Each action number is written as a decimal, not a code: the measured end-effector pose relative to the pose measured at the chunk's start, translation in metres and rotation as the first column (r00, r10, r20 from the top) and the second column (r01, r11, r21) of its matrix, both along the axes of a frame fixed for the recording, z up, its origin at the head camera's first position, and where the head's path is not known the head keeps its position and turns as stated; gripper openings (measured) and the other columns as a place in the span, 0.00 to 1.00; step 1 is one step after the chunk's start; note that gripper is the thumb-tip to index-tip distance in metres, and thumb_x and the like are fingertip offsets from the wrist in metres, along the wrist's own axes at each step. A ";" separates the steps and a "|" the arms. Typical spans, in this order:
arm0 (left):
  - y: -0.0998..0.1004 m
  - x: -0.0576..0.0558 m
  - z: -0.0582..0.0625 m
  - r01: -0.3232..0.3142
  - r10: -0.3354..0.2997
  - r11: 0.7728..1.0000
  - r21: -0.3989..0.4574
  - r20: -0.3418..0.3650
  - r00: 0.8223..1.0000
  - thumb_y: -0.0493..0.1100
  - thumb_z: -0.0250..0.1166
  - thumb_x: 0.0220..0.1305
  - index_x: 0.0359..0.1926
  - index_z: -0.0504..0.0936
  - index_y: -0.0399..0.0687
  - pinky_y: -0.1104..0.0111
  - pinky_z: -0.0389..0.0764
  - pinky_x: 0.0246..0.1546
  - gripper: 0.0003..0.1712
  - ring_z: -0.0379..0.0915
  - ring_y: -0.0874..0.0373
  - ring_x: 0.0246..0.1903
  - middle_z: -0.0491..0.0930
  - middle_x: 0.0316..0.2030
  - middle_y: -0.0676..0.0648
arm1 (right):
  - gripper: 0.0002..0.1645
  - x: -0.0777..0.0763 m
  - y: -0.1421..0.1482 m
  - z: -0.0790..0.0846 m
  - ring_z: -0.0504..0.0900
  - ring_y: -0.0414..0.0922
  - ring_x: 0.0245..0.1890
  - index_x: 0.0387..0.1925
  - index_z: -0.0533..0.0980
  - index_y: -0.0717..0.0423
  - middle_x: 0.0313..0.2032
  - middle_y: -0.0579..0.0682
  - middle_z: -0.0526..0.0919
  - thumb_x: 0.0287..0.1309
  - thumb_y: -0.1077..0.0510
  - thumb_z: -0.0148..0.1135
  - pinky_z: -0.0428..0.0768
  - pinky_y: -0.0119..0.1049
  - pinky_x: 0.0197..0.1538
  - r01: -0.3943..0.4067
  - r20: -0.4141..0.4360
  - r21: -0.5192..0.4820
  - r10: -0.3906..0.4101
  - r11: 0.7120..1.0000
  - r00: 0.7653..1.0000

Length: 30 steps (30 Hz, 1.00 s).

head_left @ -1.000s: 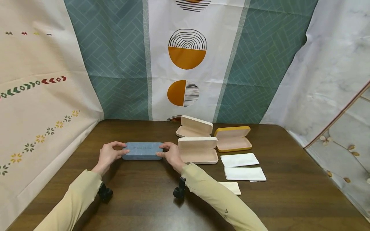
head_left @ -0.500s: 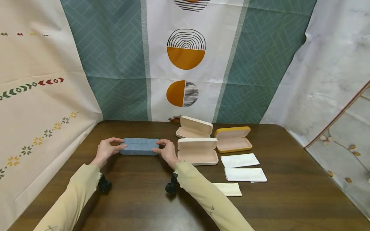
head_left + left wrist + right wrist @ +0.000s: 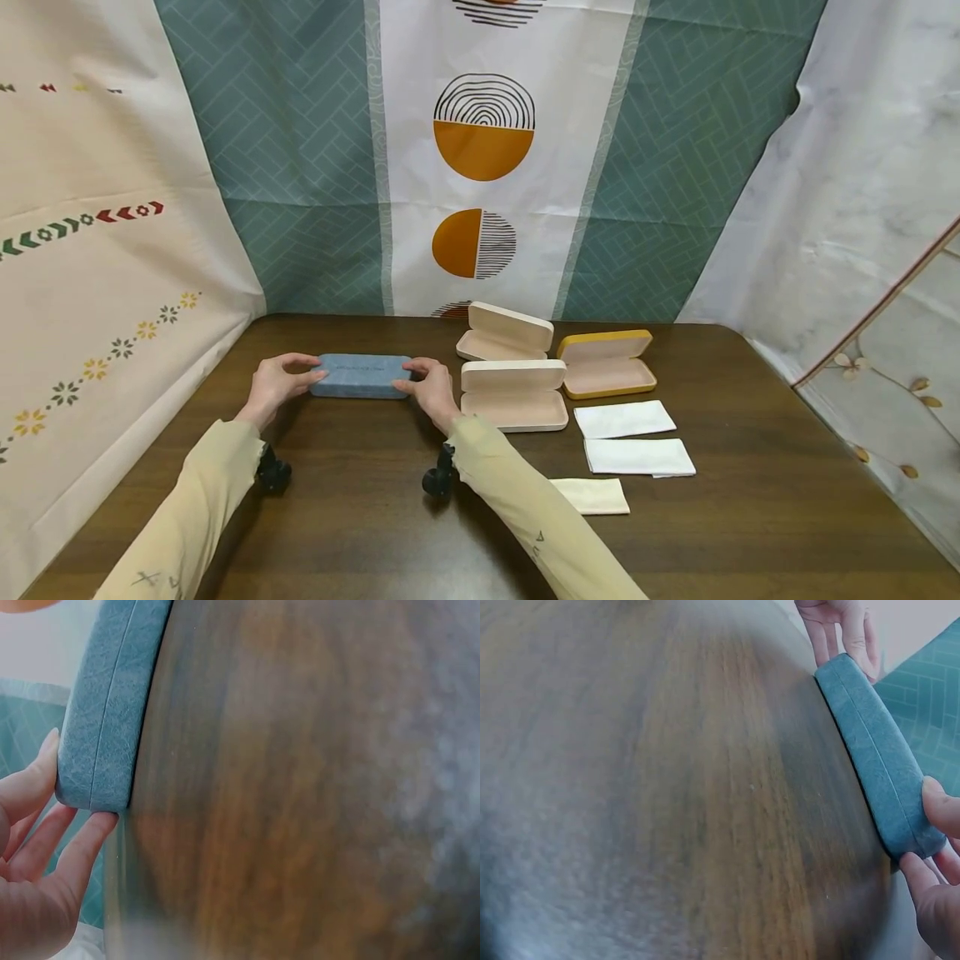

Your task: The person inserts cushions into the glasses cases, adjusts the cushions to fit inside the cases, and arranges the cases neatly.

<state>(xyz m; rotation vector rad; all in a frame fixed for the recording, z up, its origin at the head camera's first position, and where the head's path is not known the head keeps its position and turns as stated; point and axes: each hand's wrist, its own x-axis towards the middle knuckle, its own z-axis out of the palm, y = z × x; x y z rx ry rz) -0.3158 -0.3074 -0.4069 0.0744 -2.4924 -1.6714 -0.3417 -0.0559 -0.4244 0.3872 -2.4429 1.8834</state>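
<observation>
A closed blue glasses case [image 3: 362, 377] lies lengthwise across the far left part of the table, faint lettering on its lid. My left hand [image 3: 273, 387] grips its left end and my right hand [image 3: 432, 392] its right end. In the left wrist view, fingertips of the left hand [image 3: 45, 877] touch the end of the case [image 3: 105, 720] and the thumb lies on its lid side. The right wrist view has the right hand [image 3: 937, 885] with thumb and fingers at the near end of the case [image 3: 877, 757]; a thin seam runs along its side.
Right of the hands stand two open cream glasses cases [image 3: 513, 420] and an open yellow glasses case [image 3: 609, 378]. Two folded white cloths [image 3: 639, 457] lie in front of them, plus a pale yellow cloth [image 3: 596, 497] partly behind the right sleeve. Hanging fabric [image 3: 322, 250] borders the table.
Both hands have slid the blue glasses case away from the person and slightly left. The open cases and cloths have stayed in place.
</observation>
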 end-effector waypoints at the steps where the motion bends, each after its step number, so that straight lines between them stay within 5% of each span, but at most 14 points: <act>1: 0.000 0.000 0.000 0.005 -0.005 1.000 0.003 -0.001 1.000 0.41 0.67 0.55 0.52 0.73 0.29 0.69 0.75 0.37 0.26 0.76 0.66 0.33 0.64 0.55 0.33 | 0.19 -0.001 0.000 0.000 0.73 0.45 0.48 0.43 0.79 0.58 0.44 0.48 0.78 0.45 0.63 0.69 0.72 0.35 0.46 -0.001 0.001 0.000 0.001 1.000 1.000; 16: 0.001 0.001 0.009 0.068 -0.066 0.997 -0.045 0.048 0.997 0.42 0.66 0.55 0.52 0.70 0.28 0.57 0.73 0.43 0.29 0.74 0.59 0.37 0.66 0.53 0.31 | 0.18 -0.007 0.006 0.025 0.73 0.49 0.44 0.41 0.78 0.61 0.42 0.53 0.78 0.45 0.61 0.70 0.73 0.35 0.41 -0.012 0.016 0.137 0.010 0.990 1.000; 22: 0.002 0.001 0.036 0.083 -0.083 0.987 -0.139 0.010 0.997 0.44 0.66 0.56 0.52 0.69 0.28 0.51 0.68 0.46 0.30 0.65 0.41 0.47 0.67 0.51 0.30 | 0.17 -0.006 0.010 0.053 0.73 0.47 0.43 0.40 0.77 0.58 0.40 0.49 0.76 0.46 0.60 0.70 0.73 0.34 0.39 0.024 0.015 0.107 -0.026 0.994 1.000; 30: 0.022 -0.006 0.070 0.110 -0.124 0.979 -0.171 -0.072 0.990 0.50 0.68 0.53 0.51 0.71 0.33 0.51 0.65 0.49 0.31 0.60 0.39 0.54 0.65 0.54 0.34 | 0.17 -0.002 0.024 0.083 0.76 0.45 0.38 0.40 0.76 0.62 0.37 0.50 0.76 0.45 0.65 0.69 0.76 0.35 0.38 -0.043 0.049 -0.100 0.048 0.994 0.998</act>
